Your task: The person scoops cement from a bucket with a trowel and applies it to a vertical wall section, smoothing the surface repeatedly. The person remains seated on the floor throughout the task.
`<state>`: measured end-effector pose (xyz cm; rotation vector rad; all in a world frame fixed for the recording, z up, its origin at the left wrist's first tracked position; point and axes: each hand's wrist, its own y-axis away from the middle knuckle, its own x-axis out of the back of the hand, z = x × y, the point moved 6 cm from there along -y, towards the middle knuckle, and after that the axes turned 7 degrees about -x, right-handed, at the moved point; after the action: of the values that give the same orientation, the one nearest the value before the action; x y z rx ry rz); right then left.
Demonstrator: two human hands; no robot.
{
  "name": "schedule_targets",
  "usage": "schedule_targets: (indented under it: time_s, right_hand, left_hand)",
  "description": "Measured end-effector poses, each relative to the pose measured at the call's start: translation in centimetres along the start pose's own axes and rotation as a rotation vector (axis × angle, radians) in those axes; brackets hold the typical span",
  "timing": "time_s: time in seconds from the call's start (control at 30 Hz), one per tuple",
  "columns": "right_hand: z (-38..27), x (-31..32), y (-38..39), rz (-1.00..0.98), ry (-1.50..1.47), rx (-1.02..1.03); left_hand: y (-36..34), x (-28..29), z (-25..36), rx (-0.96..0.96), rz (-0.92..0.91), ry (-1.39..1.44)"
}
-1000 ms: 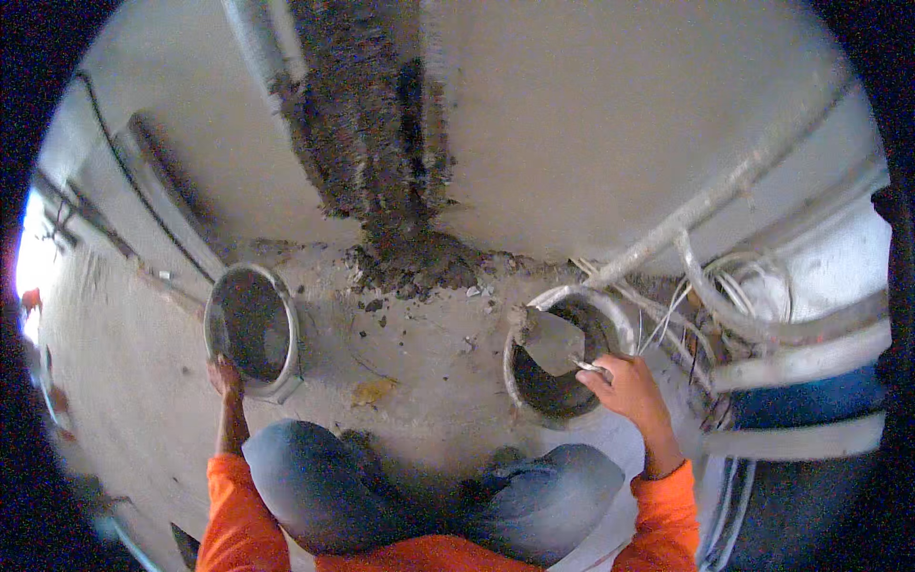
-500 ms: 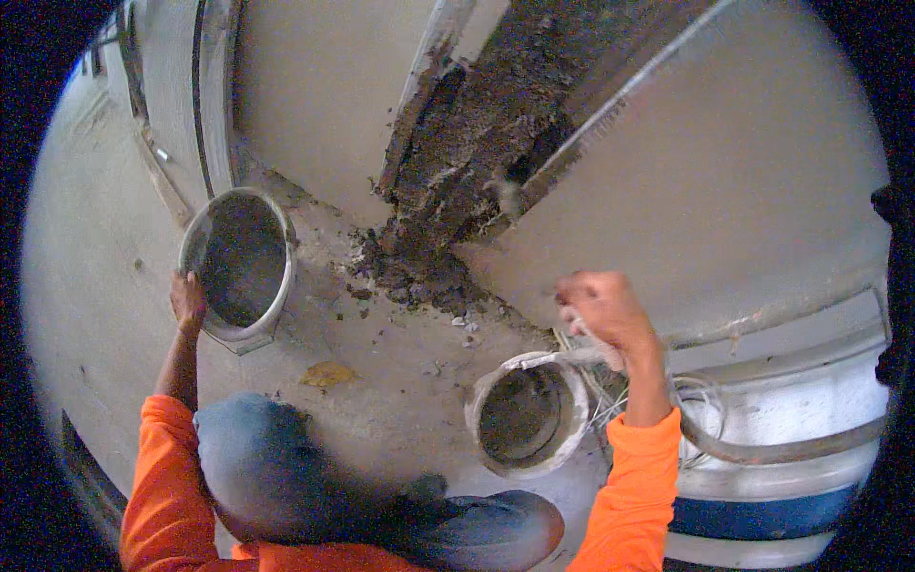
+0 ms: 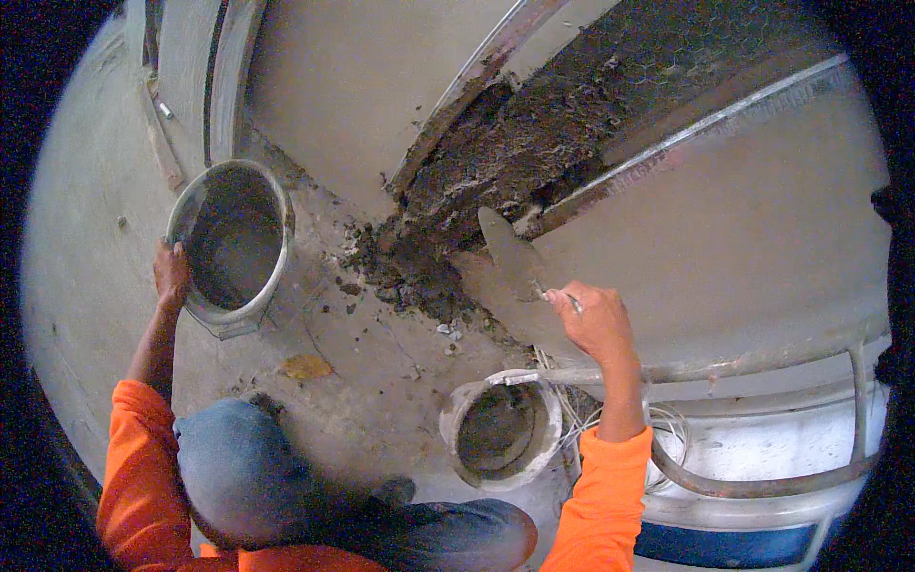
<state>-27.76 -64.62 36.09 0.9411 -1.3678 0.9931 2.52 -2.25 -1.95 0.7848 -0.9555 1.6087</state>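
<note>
My right hand (image 3: 596, 322) grips a trowel (image 3: 512, 255) by its handle. The grey blade points away from me, close to the lower end of a strip of rough, dark mortar (image 3: 515, 157) on the wall. At the left, my left hand (image 3: 172, 274) is closed on the near left rim of a bucket (image 3: 276, 281), which looks tilted. Grey mortar (image 3: 233, 250) lies inside it. A heap of fallen mortar (image 3: 410, 272) spreads over the floor at the foot of the wall strip, between my hands.
A smaller bucket (image 3: 551, 434) with grey residue stands near my right forearm. Beside it are a bent metal pipe frame (image 3: 743, 367) and loose pale cable (image 3: 672, 434). A yellowish leaf (image 3: 307, 366) lies before my knee. Wire mesh (image 3: 705, 48) shows higher in the strip between two edge rails.
The trowel blade, blurred before, now shows plainly beside the strip's lower end. My right hand has turned and shifted slightly. My left hand keeps hold of the bucket; the whole view has shifted.
</note>
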Motion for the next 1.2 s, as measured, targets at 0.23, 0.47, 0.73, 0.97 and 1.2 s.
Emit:
schedule_targets:
  time_s: [0.23,0.47,0.73,0.97,1.2]
  right_hand:
    - [0.2,5.2,1.8,0.208,-0.014,-0.006]
    - [-2.7,6.6,5.6,0.395,0.154,-0.015]
    - [-4.0,-4.1,3.3,-0.595,-0.508,-0.011]
    - [0.6,-0.4,4.0,-0.063,-1.012,-0.200]
    - [0.3,-4.9,5.9,-0.096,-0.363,-0.122]
  left_hand:
    - [0.5,0.8,0.3,0.044,0.020,0.071]
    - [0.5,1.9,1.7,0.156,0.010,0.130]
    - [0.5,1.9,1.6,0.040,-0.028,0.061]
    - [0.5,0.8,-0.2,0.055,-0.033,0.179]
    - [-0.6,0.7,-0.7,-0.093,0.097,0.179]
